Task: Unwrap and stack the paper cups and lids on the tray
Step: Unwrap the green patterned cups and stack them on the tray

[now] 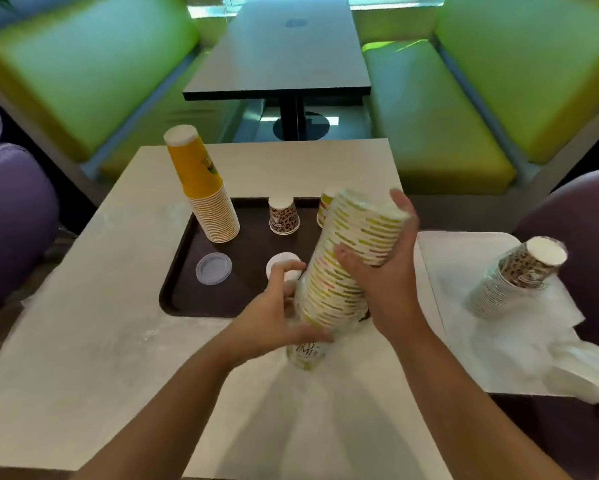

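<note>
striped cup stack (pixel 346 265), gripped between both hands

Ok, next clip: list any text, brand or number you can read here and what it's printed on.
"IMER", partial and blurred: on the bottom cup of the striped cup stack, below the left hand; the line above it is unreadable.
Dark print on the yellow cup stack: too blurred to read.
Patterned small cup on the tray: no legible words.
Wrapped cup stack: pattern only, nothing readable.
</note>
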